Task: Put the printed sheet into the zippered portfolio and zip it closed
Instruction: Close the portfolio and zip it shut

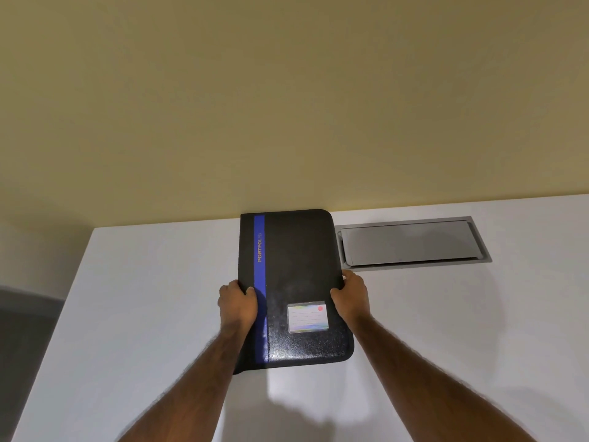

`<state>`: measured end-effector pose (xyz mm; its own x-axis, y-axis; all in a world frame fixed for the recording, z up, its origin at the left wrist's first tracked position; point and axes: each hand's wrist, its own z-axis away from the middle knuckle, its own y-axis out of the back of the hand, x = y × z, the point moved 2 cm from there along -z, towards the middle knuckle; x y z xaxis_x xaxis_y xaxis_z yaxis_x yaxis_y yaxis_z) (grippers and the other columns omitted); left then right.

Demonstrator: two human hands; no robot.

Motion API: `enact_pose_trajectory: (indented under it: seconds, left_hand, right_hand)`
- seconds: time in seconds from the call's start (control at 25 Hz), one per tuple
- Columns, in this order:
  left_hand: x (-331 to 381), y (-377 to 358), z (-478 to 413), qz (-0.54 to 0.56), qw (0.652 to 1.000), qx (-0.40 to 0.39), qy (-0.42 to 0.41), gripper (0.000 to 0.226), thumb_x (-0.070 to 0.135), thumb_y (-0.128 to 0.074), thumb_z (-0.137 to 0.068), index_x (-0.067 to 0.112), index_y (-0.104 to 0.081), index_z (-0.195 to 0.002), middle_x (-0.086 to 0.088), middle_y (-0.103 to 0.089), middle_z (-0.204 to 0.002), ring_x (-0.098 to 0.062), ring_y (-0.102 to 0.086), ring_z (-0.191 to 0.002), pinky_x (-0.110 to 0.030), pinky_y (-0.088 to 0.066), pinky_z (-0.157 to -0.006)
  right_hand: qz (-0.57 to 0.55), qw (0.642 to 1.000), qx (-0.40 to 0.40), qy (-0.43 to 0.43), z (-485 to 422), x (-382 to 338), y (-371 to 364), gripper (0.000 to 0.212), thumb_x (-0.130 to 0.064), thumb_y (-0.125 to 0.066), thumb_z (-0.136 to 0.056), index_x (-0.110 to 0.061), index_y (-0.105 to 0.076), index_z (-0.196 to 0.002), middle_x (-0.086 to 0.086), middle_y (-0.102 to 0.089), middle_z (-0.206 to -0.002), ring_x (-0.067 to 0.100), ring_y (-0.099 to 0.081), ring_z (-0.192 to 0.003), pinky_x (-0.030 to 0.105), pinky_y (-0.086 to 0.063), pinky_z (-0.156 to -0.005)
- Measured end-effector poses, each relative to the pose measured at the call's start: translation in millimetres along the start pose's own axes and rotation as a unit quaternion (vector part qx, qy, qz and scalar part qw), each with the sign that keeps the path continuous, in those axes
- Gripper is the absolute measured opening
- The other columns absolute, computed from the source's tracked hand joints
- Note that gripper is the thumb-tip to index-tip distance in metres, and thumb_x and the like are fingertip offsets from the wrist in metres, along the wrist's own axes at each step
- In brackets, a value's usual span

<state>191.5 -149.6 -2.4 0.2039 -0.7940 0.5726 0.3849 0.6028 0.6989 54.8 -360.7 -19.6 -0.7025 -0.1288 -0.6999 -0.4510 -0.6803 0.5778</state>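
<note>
A black zippered portfolio with a blue stripe and a small label card is closed, held over the white table. My left hand grips its left edge, thumb on the blue stripe. My right hand grips its right edge. The near end appears lifted slightly off the table, with a shadow beneath. No printed sheet is in view.
A grey metal cable hatch is set flush in the table to the right of the portfolio. A yellowish wall rises behind the table's far edge. The table's left edge drops to a dark floor.
</note>
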Motion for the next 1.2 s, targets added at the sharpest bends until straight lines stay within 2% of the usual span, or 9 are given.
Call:
enact_pose_trajectory:
  seconds: [0.12, 0.28, 0.52, 0.76, 0.88, 0.96, 1.08, 1.2]
  left_hand:
    - [0, -2, 4, -0.008, 1.000, 0.006, -0.018, 0.029, 0.019, -0.056, -0.099, 0.002, -0.062, -0.121, -0.019, -0.060, -0.123, -0.037, -0.062, -0.110, -0.049, -0.055, -0.098]
    - [-4, 0, 6, 0.007, 1.000, 0.002, -0.029, 0.028, 0.018, -0.054, -0.101, 0.003, -0.060, -0.124, -0.018, -0.060, -0.125, -0.034, -0.062, -0.110, -0.049, -0.055, -0.098]
    - [-5, 0, 6, 0.043, 0.999, -0.007, -0.032, 0.030, 0.017, -0.055, -0.100, 0.004, -0.058, -0.127, -0.017, -0.061, -0.129, -0.035, -0.062, -0.114, -0.052, -0.054, -0.100]
    - [-10, 2, 3, 0.048, 0.998, -0.016, -0.040, 0.034, 0.024, -0.059, -0.098, 0.008, -0.057, -0.128, -0.015, -0.059, -0.130, -0.035, -0.060, -0.115, -0.051, -0.052, -0.102]
    - [-10, -3, 14, -0.048, 0.991, -0.001, -0.122, 0.054, 0.033, -0.060, -0.097, 0.008, -0.045, -0.143, -0.013, -0.043, -0.148, -0.033, -0.046, -0.134, -0.046, -0.043, -0.113]
    - [-16, -12, 26, -0.119, 0.970, -0.009, -0.211, 0.071, 0.040, -0.056, -0.098, 0.011, -0.029, -0.157, -0.011, -0.024, -0.164, -0.029, -0.027, -0.150, -0.043, -0.029, -0.123]
    - [-43, -30, 43, -0.236, 0.917, -0.033, -0.319, 0.076, 0.052, -0.041, -0.102, 0.018, -0.011, -0.163, -0.006, -0.001, -0.170, -0.027, -0.002, -0.157, -0.042, -0.011, -0.127]
    - [-67, -38, 50, -0.314, 0.888, -0.032, -0.335, 0.072, 0.059, -0.018, -0.103, 0.022, 0.001, -0.162, -0.004, 0.010, -0.169, -0.024, 0.010, -0.157, -0.042, 0.001, -0.127]
  right_hand:
    - [0.036, 0.999, 0.000, 0.018, 6, 0, -8, 0.052, -0.013, -0.064, -0.091, -0.022, -0.048, -0.139, 0.007, -0.058, -0.132, 0.031, -0.059, -0.117, 0.050, -0.054, -0.100]
    - [0.125, 0.992, -0.027, 0.025, 12, 0, -17, 0.072, -0.021, -0.071, -0.088, -0.020, -0.035, -0.150, 0.007, -0.044, -0.144, 0.028, -0.046, -0.130, 0.040, -0.049, -0.104]
    - [0.177, 0.981, -0.017, 0.075, 20, 3, -27, 0.076, -0.021, -0.074, -0.087, -0.019, -0.033, -0.151, 0.005, -0.024, -0.160, 0.028, -0.037, -0.140, 0.037, -0.045, -0.108]
    - [0.176, 0.981, -0.053, 0.066, 24, 3, -31, 0.085, -0.022, -0.074, -0.088, -0.019, -0.023, -0.156, 0.003, -0.010, -0.167, 0.031, -0.025, -0.151, 0.037, -0.038, -0.113]
    - [0.262, 0.957, -0.061, 0.109, 29, 6, -33, 0.084, -0.036, -0.064, -0.093, -0.020, -0.013, -0.158, 0.006, 0.007, -0.169, 0.032, -0.003, -0.155, 0.041, -0.020, -0.121]
    - [0.331, 0.929, -0.054, 0.159, 34, 6, -36, 0.081, -0.047, -0.054, -0.097, -0.019, -0.011, -0.159, 0.008, 0.014, -0.168, 0.032, 0.010, -0.155, 0.045, -0.008, -0.123]
    - [0.388, 0.898, -0.048, 0.202, 43, 7, -42, 0.082, -0.059, -0.041, -0.097, -0.019, -0.007, -0.160, 0.009, 0.012, -0.168, 0.031, 0.011, -0.154, 0.047, 0.000, -0.123]
    - [0.402, 0.890, -0.066, 0.205, 48, 13, -50, 0.085, -0.066, -0.034, -0.095, -0.022, -0.001, -0.160, 0.005, 0.012, -0.168, 0.030, 0.012, -0.154, 0.045, 0.007, -0.120]
